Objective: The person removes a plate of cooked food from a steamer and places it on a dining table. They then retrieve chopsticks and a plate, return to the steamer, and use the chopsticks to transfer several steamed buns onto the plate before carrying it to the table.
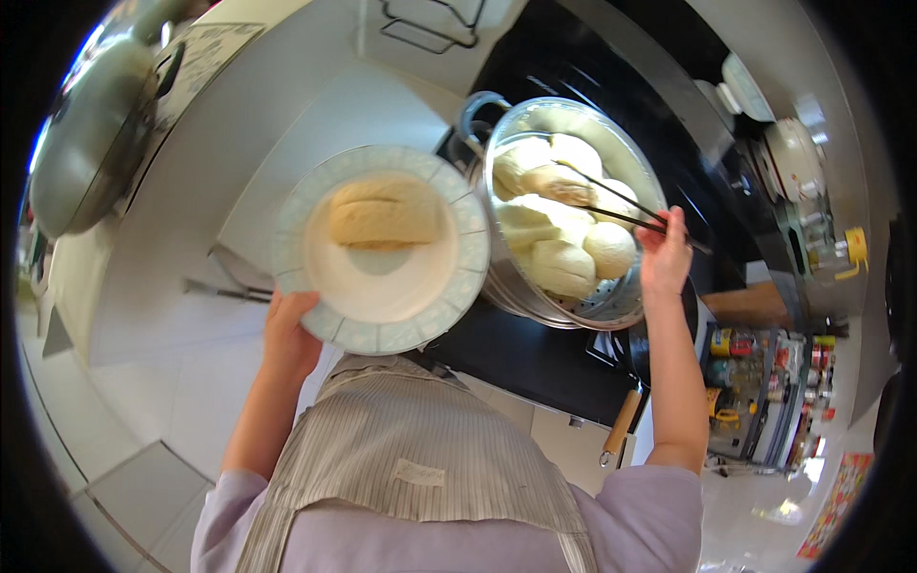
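My left hand (291, 331) grips the lower left rim of a plate (383, 304) with a pale blue-green border. One steamed bun (385, 213) lies on the upper part of that plate. To the right stands a metal steamer pot (580, 114) holding several pale steamed buns (609, 249) on a perforated tray. My right hand (664, 254) holds a pair of dark chopsticks (623, 215) over the pot. Their tips are at a browner, elongated bun (559, 185) among the others; I cannot tell whether they pinch it.
The pot sits on a black stove (501, 351), its loop handle (478, 114) sticking out at upper left. A wooden-handled pan (622, 422) projects below right. A rack (745, 387) of bottles and jars stands at right. At far left is a large wok (93, 136).
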The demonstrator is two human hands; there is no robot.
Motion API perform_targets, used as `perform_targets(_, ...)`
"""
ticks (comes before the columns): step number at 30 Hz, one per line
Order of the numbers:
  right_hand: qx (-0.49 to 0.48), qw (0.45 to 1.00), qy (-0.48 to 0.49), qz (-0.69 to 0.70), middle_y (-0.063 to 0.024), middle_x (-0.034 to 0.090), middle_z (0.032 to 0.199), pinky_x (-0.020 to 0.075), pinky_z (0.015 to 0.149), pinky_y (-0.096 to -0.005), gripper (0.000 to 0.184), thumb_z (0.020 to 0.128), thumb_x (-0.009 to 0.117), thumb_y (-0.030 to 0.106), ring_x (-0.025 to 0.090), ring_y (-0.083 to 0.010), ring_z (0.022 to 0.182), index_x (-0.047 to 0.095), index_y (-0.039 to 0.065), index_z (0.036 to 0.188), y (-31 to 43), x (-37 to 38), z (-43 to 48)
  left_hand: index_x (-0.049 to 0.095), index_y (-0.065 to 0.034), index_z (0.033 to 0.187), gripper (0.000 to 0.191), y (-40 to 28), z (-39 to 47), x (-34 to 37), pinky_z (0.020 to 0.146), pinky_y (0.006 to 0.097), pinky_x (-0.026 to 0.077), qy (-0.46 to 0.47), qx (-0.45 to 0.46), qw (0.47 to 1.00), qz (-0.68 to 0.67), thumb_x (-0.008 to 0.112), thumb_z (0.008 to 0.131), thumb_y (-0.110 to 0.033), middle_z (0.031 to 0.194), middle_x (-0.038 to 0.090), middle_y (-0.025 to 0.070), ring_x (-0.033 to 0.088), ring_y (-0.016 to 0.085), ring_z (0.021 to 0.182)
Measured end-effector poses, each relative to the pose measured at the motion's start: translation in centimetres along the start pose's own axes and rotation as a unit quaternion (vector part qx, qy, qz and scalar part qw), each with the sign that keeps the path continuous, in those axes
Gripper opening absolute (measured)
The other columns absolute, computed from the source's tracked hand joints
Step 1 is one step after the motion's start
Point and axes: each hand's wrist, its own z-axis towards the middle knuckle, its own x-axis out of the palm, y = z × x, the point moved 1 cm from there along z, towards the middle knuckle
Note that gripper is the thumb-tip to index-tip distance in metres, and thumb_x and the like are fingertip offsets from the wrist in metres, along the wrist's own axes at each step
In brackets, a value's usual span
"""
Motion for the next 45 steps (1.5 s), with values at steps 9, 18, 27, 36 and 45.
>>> perform_targets(9,-0.06,0.998,-0.005,0.004,-0.0055,0.055,0.074,0.0455,0.054,-0.0256,0.032,0.093,0.054,0.035,0.053,-0.0137,0.059,0.056,0.003,0.094,11.0,3.6,-6.9,0.036,-0.004,0.133,0.054,0.2,-0.2,3.1,0.098,0.0376,0.038,-0.027,-0.004,0.999,-0.042,0.049,0.08,-0.007,0.127,0.049,0.0112,0.048,0.024,0.116)
perform_targets(18,-0.121,0.955,0.239,-0.129,-0.015,0.061,0.078,0.0512,0.058,-0.0335,0.056,0.096,0.03,0.05,0.062,-0.0256,0.058,0.053,0.001,0.107,5.1,10.1,-18.2,0.035,-0.005,0.132,0.055,0.7,-0.9,5.4,0.098,0.0396,0.039,0.013,-0.015,0.997,-0.069,0.045,0.078,-0.007,0.128,0.048,0.0117,0.047,0.026,0.116)
perform_targets(27,-0.364,0.928,-0.081,0.011,-0.0149,0.05,0.069,0.0394,0.041,-0.0278,0.041,0.098,0.031,0.037,0.046,-0.0196,0.048,0.045,0.007,0.074,14.8,3.3,-15.2,0.043,0.0033,0.127,0.049,1.6,-1.4,1.7,0.104,0.0428,0.032,0.029,-0.002,0.992,-0.124,0.046,0.079,-0.009,0.132,0.048,0.0141,0.044,0.028,0.123)
perform_targets(36,-0.195,0.913,-0.069,-0.351,-0.0101,0.061,0.085,0.0528,0.068,-0.0284,0.037,0.099,0.041,0.023,0.064,-0.0194,0.071,0.058,-0.004,0.08,12.1,-4.0,-9.1,0.036,0.0021,0.132,0.056,1.1,-1.9,0.0,0.105,0.0429,0.034,0.048,0.03,0.996,-0.072,0.048,0.079,-0.01,0.135,0.042,0.0161,0.041,0.03,0.125)
perform_targets(45,-0.463,0.832,0.08,-0.294,-0.0105,0.06,0.078,0.0488,0.07,-0.0327,0.027,0.094,0.042,0.01,0.058,-0.0193,0.071,0.056,-0.001,0.075,14.5,-1.8,-7.7,0.036,0.0013,0.132,0.056,0.9,-2.9,-0.1,0.104,0.0428,0.036,0.008,-0.003,0.998,-0.07,0.048,0.079,-0.01,0.135,0.043,0.0158,0.042,0.03,0.124)
